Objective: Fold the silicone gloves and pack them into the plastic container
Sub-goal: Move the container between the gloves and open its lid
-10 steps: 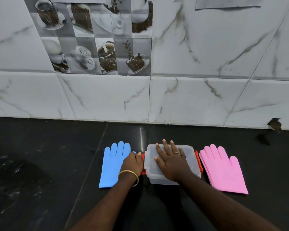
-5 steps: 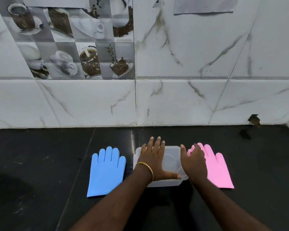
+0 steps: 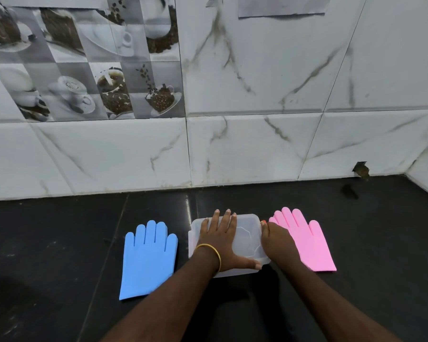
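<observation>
Fingers of my left hand (image 3: 218,239) lie straight and spread, pressing flat on the container lid (image 3: 245,234); thumb reaches along the near right edge. A second ago this hand was curled at the left-end clasp and my right lay flat on top; they have swapped. Right hand (image 3: 277,244) now sits at the right end, fingers curled down over the edge where a sliver of red clasp (image 3: 264,221) shows. Whether they grip the clasp I cannot tell. No red shows at the left end any more. My reading: left latch done, right one being released, lid not yet off.

Plastic container (image 3: 198,245): translucent, rounded-rectangle, smooth, centred near me on the glossy black table (image 3: 59,243). Blue glove (image 3: 147,260) lies flat to its left, just apart. Pink glove (image 3: 307,243) lies flat to its right, partly under my right hand. Both matte, soft-looking silicone, fingers pointing far, unfolded. Thin gold bangle (image 3: 208,253) on left wrist. Marble-look wall tiles (image 3: 257,144) beyond.
</observation>
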